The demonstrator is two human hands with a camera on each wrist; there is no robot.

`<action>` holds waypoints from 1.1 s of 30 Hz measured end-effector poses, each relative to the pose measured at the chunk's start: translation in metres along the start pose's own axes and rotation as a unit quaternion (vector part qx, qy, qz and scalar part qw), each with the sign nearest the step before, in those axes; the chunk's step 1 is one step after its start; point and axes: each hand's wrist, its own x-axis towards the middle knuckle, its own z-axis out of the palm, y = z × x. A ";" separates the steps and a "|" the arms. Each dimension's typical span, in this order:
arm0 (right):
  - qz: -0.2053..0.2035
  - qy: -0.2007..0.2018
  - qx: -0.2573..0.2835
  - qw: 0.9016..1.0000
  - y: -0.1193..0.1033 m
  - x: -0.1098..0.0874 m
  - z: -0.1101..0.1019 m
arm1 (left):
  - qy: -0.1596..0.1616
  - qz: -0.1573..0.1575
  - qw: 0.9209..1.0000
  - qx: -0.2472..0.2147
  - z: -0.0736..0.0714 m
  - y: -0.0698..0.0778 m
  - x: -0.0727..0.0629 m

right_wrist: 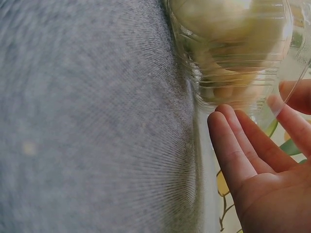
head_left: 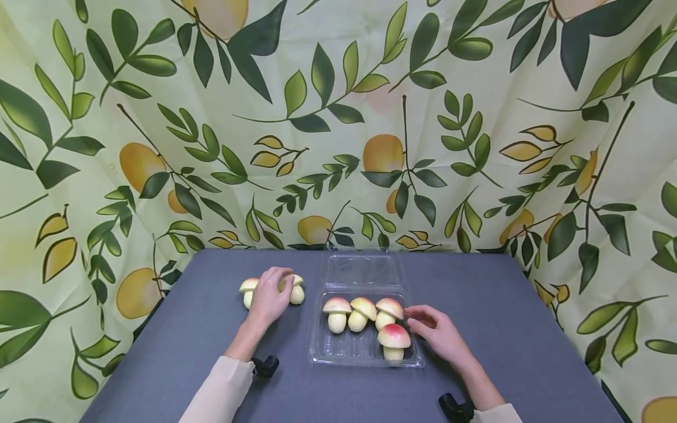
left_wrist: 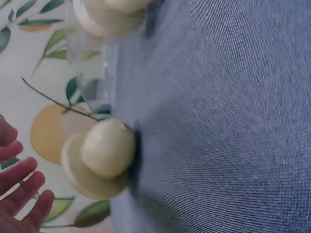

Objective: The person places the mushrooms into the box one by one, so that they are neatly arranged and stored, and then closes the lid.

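My left hand [head_left: 271, 296] hovers over the left of the table, between a mushroom model [head_left: 248, 286] and a second mushroom model [head_left: 297, 294]. In the left wrist view its fingers [left_wrist: 22, 187] are spread, apart from the pale mushroom model lying nearby. My right hand [head_left: 439, 335] is at the right wall of a clear plastic clamshell box [head_left: 338, 351]. In the right wrist view, straight fingers [right_wrist: 228, 145] touch the outside of that wall, with thumb and forefinger near the rim. Several mushroom models with pink-yellow caps are inside, three in a back row and one [head_left: 394, 338] in front on the right.
The box's lid [head_left: 362, 270] lies folded back behind it. A grey-blue cloth [head_left: 476, 288] covers the table. A leaf-and-fruit patterned curtain [head_left: 338, 135] hangs around the back and sides. Black camera mounts [head_left: 265, 366] sit at both wrists.
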 end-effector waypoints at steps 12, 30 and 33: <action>-0.003 -0.001 0.004 1.000 0.000 0.000 0.000 | -0.037 -0.094 0.994 -0.038 0.012 -0.019 -0.002; -0.008 -0.001 0.000 1.000 0.004 0.000 0.000 | -0.073 -0.146 0.984 -0.065 0.025 -0.020 -0.005; -0.008 0.001 -0.001 1.000 0.004 0.001 0.001 | -0.077 -0.142 0.985 -0.067 0.026 -0.019 -0.005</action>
